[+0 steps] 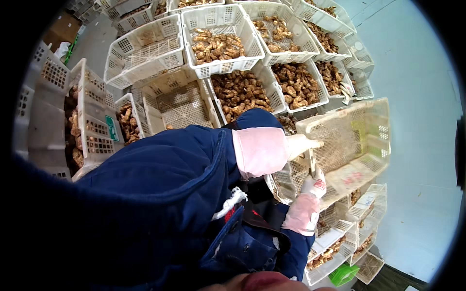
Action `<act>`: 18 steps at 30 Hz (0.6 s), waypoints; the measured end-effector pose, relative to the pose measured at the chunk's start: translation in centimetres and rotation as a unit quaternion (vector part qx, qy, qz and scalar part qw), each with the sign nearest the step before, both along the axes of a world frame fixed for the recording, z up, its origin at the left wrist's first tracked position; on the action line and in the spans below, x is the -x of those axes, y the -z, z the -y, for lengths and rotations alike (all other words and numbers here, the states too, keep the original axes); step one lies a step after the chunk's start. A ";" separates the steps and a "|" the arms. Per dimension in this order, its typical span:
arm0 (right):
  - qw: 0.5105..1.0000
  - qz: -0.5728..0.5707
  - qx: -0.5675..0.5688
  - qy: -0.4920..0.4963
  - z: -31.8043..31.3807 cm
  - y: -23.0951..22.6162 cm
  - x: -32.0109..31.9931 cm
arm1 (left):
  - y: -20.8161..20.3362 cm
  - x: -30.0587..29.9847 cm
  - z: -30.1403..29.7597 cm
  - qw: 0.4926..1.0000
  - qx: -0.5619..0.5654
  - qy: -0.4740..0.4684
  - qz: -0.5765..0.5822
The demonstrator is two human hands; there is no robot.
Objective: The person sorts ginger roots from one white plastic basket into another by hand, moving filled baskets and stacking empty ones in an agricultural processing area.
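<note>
A cream plastic crate [340,145] with mesh sides is tilted in front of my hands, its inside showing no load. My left hand [302,145], in a pale glove under a pink cuff, is closed on the crate's near rim. Lower along the same rim, my right hand [314,184] grips it as well, in a white glove with red marks. The crate partly hides the fingers of both hands. Beneath and beside it are other crates holding brown, knobbly produce, which could be mushrooms or roots.
White crates of brown produce [218,46] stand stacked ahead, with more at the left [99,126] and lower right [330,252]. A bare-bottomed crate [182,106] is among them. A pale blue wall [417,145] rises at the right. A green crate [343,275] sits low.
</note>
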State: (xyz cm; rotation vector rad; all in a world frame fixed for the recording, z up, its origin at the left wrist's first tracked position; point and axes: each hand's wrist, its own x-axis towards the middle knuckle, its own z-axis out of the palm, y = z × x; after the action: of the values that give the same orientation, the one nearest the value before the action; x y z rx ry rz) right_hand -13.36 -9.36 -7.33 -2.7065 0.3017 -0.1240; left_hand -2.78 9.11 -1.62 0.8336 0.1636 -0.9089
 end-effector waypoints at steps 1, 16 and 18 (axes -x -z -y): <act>0.998 0.005 0.049 -0.038 -0.2 -1.2 -0.2 | 0.4 0.0 0.0 1.000 -0.004 -0.027 -0.015; 0.916 0.388 0.058 -0.087 0.5 -8.8 -0.1 | -5.7 -5.2 -17.9 0.941 0.074 -0.303 0.128; 0.917 0.391 0.041 -0.070 0.5 -7.9 -0.5 | -6.3 -5.5 -24.7 0.932 0.007 -0.345 0.110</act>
State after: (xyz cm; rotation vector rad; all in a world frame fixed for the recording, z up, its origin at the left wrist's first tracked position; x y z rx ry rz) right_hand -12.82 -9.90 0.62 -2.4925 -0.1435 -1.1510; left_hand 2.71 33.83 4.65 0.7802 0.2338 -0.1523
